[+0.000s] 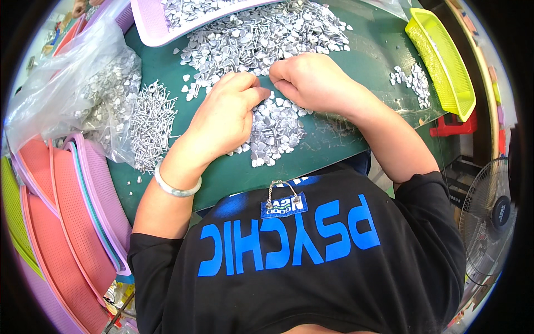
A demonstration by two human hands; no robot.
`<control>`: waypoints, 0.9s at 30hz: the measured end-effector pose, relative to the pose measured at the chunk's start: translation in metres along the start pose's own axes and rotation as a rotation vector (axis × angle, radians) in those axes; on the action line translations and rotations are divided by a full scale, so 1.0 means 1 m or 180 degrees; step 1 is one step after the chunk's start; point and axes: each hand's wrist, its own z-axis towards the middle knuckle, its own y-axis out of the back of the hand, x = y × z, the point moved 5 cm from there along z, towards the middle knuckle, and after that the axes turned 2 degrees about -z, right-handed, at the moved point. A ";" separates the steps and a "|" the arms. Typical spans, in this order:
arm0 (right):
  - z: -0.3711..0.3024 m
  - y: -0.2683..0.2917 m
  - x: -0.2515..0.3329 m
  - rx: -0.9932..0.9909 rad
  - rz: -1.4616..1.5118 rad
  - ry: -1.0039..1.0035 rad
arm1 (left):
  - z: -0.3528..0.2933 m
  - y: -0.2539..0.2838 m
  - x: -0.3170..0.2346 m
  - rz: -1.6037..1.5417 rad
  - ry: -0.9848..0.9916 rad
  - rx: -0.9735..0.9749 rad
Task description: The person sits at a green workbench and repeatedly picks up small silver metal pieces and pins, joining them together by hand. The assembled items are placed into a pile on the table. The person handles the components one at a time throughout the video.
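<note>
Seen from above: a dark green rubbery work mat (345, 61) covering the table, taken here as the landmark. At the mat's middle, a broad heap of small silver heart-shaped metal pieces (267, 39), thinning toward the near edge into a smaller patch of the same silver hearts (272, 133). Left hand (222, 117) lying knuckles-up on that near patch, fingers curled together with tips pressed down among the hearts; whether any piece is pinched under them, cannot tell. Right hand (311, 80) just beside it, touching or almost touching at the fingertips, likewise knuckles-up, fingers bunched and bent down into the heap; grip hidden beneath the palm, so cannot tell there either. A pale smooth bangle (175, 186) around the left wrist, over the mat's near-left edge. On the mat's left part, a loose pile of thin silver metal pins with loop ends (150, 122), touching a crumpled clear plastic bag (61, 72) holding more silver pieces. At the mat's far edge, a pale pink perforated plastic tray (147, 28) loaded with hearts. On the mat's right end, a small separate cluster of silver hearts (411, 80), just beside a yellow-green mesh plastic basket (445, 61). Off the mat's left side, stacked pink and coral mesh baskets (67, 211). Well right of the mat, low down, a wire-guarded electric fan (489, 217).
</note>
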 end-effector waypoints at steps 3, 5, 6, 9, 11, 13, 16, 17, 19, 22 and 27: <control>-0.001 0.001 -0.006 -0.0066 0.0571 -0.0129 | -0.001 0.002 0.001 -0.0064 -0.0001 -0.0040; 0.002 0.011 -0.013 0.0145 0.1678 -0.0475 | -0.001 0.005 0.002 -0.0110 0.0023 -0.0078; 0.004 0.015 -0.019 0.0069 0.2351 -0.0667 | 0.000 0.007 0.003 -0.0131 0.0037 -0.0096; 0.021 0.056 -0.024 0.0155 0.3228 -0.0924 | -0.001 0.011 0.004 -0.0034 0.0022 -0.0273; 0.047 0.080 -0.042 -0.0515 0.3465 -0.1071 | -0.002 0.012 0.006 -0.0003 0.0008 -0.0277; 0.094 0.099 -0.066 -0.0901 0.3619 -0.0570 | -0.005 0.014 0.008 0.0031 0.0030 -0.0332; 0.136 0.113 -0.060 -0.1168 0.2706 -0.0424 | -0.003 0.017 0.014 0.0015 -0.0006 -0.0410; 0.143 0.115 -0.053 -0.1203 0.2292 -0.0423 | -0.003 0.019 0.015 0.0074 0.0010 -0.0430; 0.136 0.111 -0.046 -0.1016 0.1419 -0.0200 | -0.002 0.022 0.016 0.0196 0.0025 -0.0467; 0.119 0.093 -0.039 -0.0981 0.0530 0.0324 | -0.007 0.026 0.020 0.0470 0.0168 -0.0566; 0.035 0.052 -0.009 0.0255 -0.0246 0.0019 | -0.003 0.024 0.016 0.0613 0.0232 -0.0515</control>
